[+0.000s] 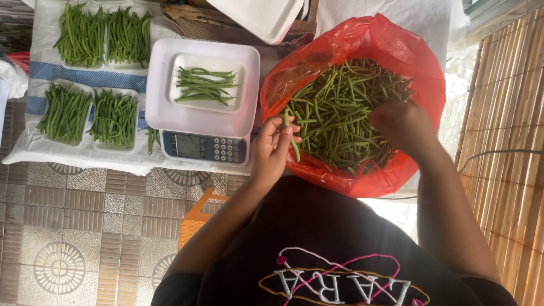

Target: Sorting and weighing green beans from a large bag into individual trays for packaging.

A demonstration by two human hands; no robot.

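A red plastic bag [362, 39] stands wide open in front of me, filled with loose green beans [345, 107]. My left hand [273, 148] is at the bag's left edge, its fingers closed on a single green bean [294, 146] that hangs downward. My right hand [403, 124] is down inside the bag on the pile of beans, blurred, so what its fingers hold cannot be told. Left of the bag stands a white digital scale [170, 113] bearing a white foam tray [185, 99] with a small bunch of beans [205, 86].
Several foam trays of sorted beans [93, 76] lie on a white and blue cloth [85, 73] to the left. An empty foam tray [266, 17] leans at the top. A bamboo screen [504, 158] runs along the right. An orange stool [195, 218] stands on the tiled floor [68, 226].
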